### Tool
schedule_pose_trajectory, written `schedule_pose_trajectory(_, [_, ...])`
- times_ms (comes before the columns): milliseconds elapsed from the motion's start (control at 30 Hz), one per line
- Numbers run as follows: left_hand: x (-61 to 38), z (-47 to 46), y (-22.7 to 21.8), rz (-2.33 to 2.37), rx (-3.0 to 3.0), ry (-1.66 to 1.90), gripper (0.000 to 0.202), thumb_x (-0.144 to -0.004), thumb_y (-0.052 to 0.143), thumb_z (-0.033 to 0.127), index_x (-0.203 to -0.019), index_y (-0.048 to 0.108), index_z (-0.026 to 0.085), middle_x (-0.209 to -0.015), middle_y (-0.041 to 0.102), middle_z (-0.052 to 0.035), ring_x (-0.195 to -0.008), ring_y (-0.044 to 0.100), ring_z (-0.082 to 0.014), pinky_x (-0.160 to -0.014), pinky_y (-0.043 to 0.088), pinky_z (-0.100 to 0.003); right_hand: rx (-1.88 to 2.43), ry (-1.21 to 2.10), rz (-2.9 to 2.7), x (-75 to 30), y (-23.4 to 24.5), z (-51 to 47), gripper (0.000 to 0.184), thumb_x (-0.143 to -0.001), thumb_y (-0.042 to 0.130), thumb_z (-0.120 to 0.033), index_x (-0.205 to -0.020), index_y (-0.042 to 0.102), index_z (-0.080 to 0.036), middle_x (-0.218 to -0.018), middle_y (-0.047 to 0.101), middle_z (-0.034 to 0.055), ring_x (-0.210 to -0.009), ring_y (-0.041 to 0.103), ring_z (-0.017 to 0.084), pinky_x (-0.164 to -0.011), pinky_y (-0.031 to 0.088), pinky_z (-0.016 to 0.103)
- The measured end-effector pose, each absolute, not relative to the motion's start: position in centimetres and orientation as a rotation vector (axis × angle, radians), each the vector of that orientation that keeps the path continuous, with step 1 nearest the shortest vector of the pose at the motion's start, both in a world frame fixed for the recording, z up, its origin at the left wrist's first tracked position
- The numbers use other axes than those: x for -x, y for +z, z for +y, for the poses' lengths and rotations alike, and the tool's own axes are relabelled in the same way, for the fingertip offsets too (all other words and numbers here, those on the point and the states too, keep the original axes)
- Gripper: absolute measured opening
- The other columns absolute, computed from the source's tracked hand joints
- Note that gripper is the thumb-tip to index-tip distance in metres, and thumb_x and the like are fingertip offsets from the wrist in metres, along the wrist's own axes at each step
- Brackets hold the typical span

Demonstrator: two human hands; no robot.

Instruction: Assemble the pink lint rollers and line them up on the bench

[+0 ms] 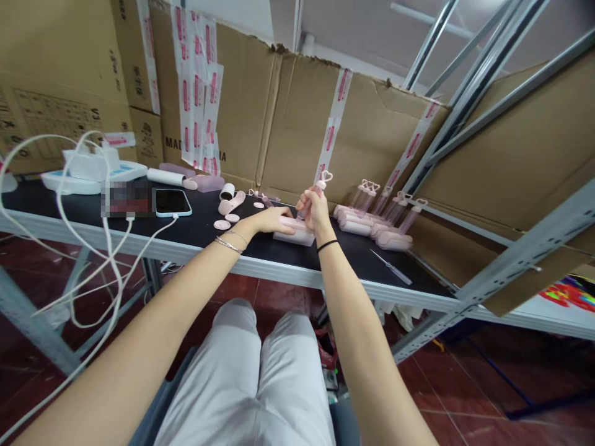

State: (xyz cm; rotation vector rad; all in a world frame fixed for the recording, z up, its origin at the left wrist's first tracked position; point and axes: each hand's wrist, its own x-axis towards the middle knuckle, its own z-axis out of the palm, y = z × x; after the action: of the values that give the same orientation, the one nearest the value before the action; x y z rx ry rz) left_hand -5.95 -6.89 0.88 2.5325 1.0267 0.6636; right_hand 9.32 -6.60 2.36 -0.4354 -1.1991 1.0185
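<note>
A taped cardboard wall [302, 105] stands behind the bench [353, 257]. To the right, several pink units [356, 223] with upright clear tubes and heart-shaped loops look put together; to the left, a curved pink piece [231, 203] and oval discs [222, 225] lie loose, seemingly unused. One unit appears part-way along: its pink body [297, 234] lies on its side near the bench's front edge, between the hands. The left hand [272, 220] is closed over the body's left end, steadying it. The right hand [316, 207] is curled tightly around a looped tube [320, 184], held upright above the body; whether it is seated, I cannot tell.
</note>
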Motion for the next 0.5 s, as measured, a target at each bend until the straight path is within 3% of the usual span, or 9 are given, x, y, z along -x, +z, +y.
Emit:
schedule_pose_trajectory(267, [5.69,-6.78,0.68,0.991,-2.496,0.685,0.061,-0.062,0.066,0.048,-0.111,0.055,0.012,-0.112,0.063,-0.0093,-0.099,0.060,-0.0242,-0.090,0.042,-0.033,0.623,0.858,-1.400,-8.60,1.80,-6.81,0.019,-0.074,0.053,-0.017,-0.075,0.035,-0.024,-0.053,0.044,-0.0114,-0.039,0.040,0.005,-0.040,0.029,0.017])
schedule_pose_trajectory(500, [5.82,-6.66,0.71,1.017,-2.483,0.676,0.066,-0.060,0.067,0.051,-0.112,0.056,0.012,-0.114,0.063,-0.0100,-0.100,0.060,-0.0257,-0.090,0.043,-0.033,0.801,0.647,-1.567,-9.41,1.68,-7.34,0.017,-0.082,0.052,-0.031,-0.078,0.037,-0.024,-0.051,0.050,-0.0094,-0.046,0.047,0.009,-0.051,0.039,0.023])
